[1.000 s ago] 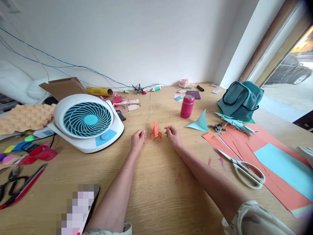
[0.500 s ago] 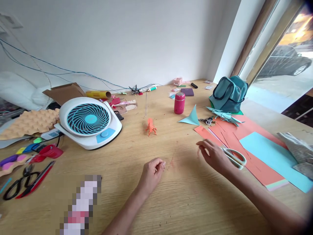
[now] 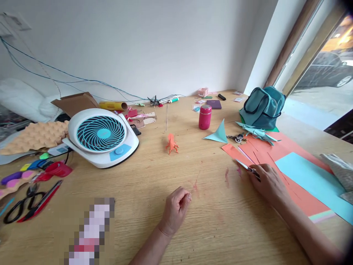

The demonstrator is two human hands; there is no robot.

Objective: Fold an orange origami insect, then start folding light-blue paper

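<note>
My left hand (image 3: 178,208) rests on the table in a loose fist; no object shows in it. My right hand (image 3: 266,182) lies over the handles of a pair of scissors (image 3: 246,166), its fingers curled round them. The blades point up and to the left, over the edge of the orange paper sheets (image 3: 300,191). A light blue sheet (image 3: 311,176) lies on the orange ones. Ahead of my left hand stands an orange folded-paper insect (image 3: 171,143). A folded pale blue paper piece (image 3: 219,134) and a pale blue paper insect (image 3: 257,131) lie farther back.
A white fan (image 3: 102,138) stands at left. Black-handled scissors (image 3: 24,206) and a red cutter (image 3: 41,200) lie in front of it. Toward the back right are a pink flask (image 3: 205,117), keys (image 3: 237,138) and a teal bag (image 3: 261,108). Grey cloth (image 3: 338,171) lies far right.
My right hand has moved right and slightly down from the bare table onto the scissors and closed round their handles. The left fist stays nearly in place. The view has shifted a little.
</note>
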